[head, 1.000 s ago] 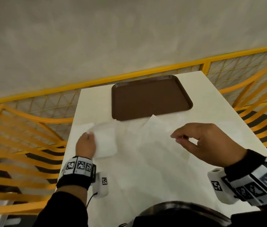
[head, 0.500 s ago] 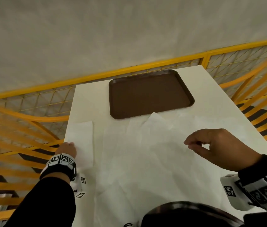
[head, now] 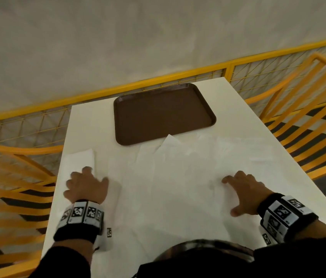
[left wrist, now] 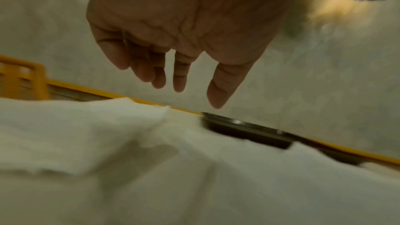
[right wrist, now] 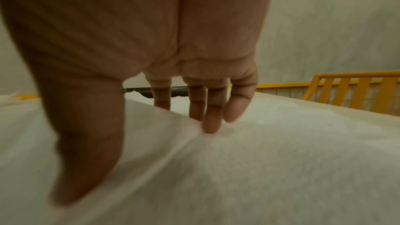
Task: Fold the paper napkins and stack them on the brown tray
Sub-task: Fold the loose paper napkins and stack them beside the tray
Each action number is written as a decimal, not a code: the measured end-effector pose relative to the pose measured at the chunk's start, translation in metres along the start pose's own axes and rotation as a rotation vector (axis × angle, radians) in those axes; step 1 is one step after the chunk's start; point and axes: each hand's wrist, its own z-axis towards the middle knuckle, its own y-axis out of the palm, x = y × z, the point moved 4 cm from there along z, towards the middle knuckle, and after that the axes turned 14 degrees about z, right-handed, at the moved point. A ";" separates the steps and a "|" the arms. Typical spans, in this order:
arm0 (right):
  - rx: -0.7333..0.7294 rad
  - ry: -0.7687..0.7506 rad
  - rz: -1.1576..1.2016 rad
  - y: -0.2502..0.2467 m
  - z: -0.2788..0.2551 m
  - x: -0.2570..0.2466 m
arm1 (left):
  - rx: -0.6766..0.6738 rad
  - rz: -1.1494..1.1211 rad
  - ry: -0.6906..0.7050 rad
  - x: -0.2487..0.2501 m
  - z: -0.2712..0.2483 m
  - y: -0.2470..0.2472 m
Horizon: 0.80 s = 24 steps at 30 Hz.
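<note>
The brown tray (head: 164, 113) lies empty at the far middle of the white table (head: 236, 109). A narrow folded napkin (head: 78, 161) lies by the table's left edge. My left hand (head: 86, 183) is spread over its near end with straight fingers (left wrist: 179, 78); the left wrist view shows them a little above the paper (left wrist: 86, 134). Unfolded white napkins (head: 168, 177) overlap across the middle and right. My right hand (head: 240, 187) rests flat on one of them. Its fingertips (right wrist: 211, 126) press the sheet (right wrist: 259, 168) and raise a small crease.
Yellow railings (head: 178, 75) and yellow slatted chairs (head: 308, 121) ring the table on the far, left and right sides. One napkin corner (head: 169, 138) overlaps the tray's near rim. A grey wall stands behind.
My left hand let go of the folded napkin, drew back and now spreads over its near end. My right hand dropped from a raised pinch to lie flat on a napkin.
</note>
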 end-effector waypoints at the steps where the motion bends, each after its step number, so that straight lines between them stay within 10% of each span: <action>1: 0.019 0.006 0.008 0.001 0.001 0.000 | 0.016 -0.036 0.073 0.013 -0.015 -0.001; 12: 0.115 -0.129 0.125 0.001 0.003 0.016 | -0.218 0.046 0.954 0.089 -0.138 0.041; 24: 0.368 -0.352 0.129 -0.052 -0.034 -0.005 | -0.273 0.277 0.971 0.092 -0.147 0.060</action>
